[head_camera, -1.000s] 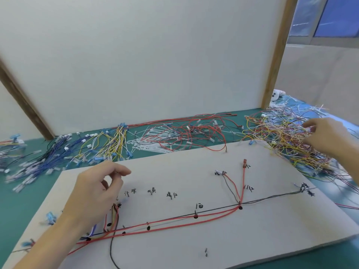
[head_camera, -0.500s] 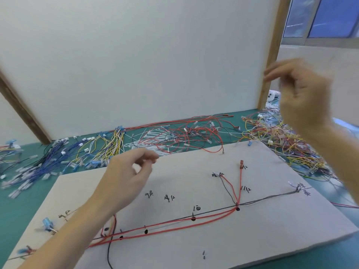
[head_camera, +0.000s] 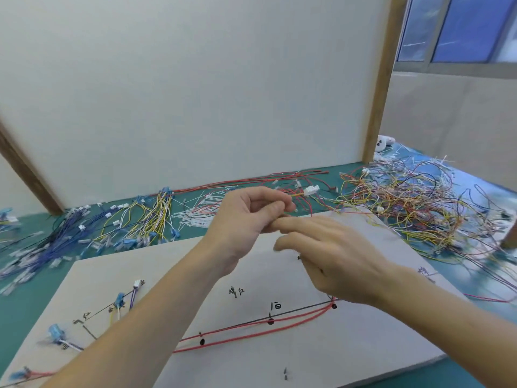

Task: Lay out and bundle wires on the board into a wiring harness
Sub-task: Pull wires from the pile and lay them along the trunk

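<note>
A white board [head_camera: 349, 357] with black route lines, dots and handwritten labels lies in front of me. Two red wires [head_camera: 251, 330] run along its drawn route. Above the board my left hand [head_camera: 246, 217] pinches a thin yellow wire just behind its white connector [head_camera: 312, 189]. My right hand [head_camera: 333, 256] hovers close below it, fingers extended and fingertips touching the left hand's fingers; whether it holds the wire is hidden. Blue connectors [head_camera: 57, 333] with short wires sit at the board's left end.
Loose wire heaps lie on the green table behind the board: blue [head_camera: 42, 242] at left, yellow [head_camera: 151, 217] next to it, red and white [head_camera: 212, 208] in the middle, a tangled mixed pile [head_camera: 419, 208] at right. A white panel [head_camera: 195, 88] stands behind.
My right hand came down from high at the right to meet my left hand. The left hand rose off the board and now pinches a yellow wire with a white connector.
</note>
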